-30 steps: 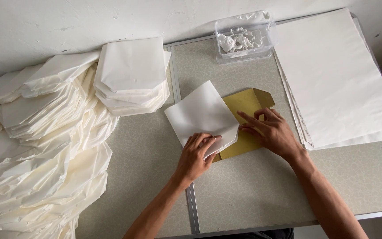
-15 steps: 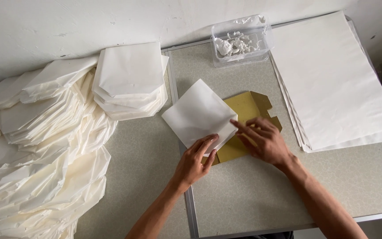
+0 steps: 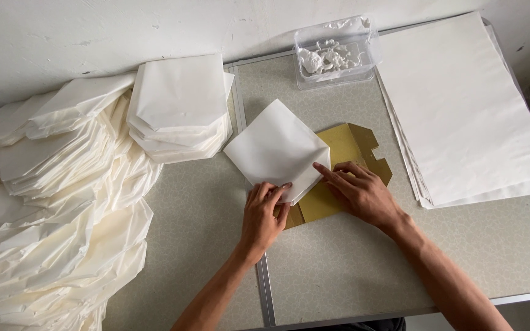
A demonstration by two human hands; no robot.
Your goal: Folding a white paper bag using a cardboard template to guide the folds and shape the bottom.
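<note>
A folded white paper square [image 3: 276, 147] lies tilted like a diamond over a yellow cardboard template [image 3: 346, 164] on the speckled table [image 3: 338, 263]. My left hand [image 3: 264, 216] presses the paper's lower corner with fingers bent over its edge. My right hand [image 3: 359, 190] lies flat on the cardboard, fingertips pushing against the paper's right edge. Neither hand lifts anything.
A stack of folded white paper pieces [image 3: 180, 107] sits beside the work. A big heap of folded papers [image 3: 50, 208] fills the left. Large flat white sheets [image 3: 461, 104] lie at right. A clear plastic box [image 3: 337, 52] of white bits stands at the back.
My right hand has slid left along the cardboard toward the paper's edge. My left hand stays on the lower corner.
</note>
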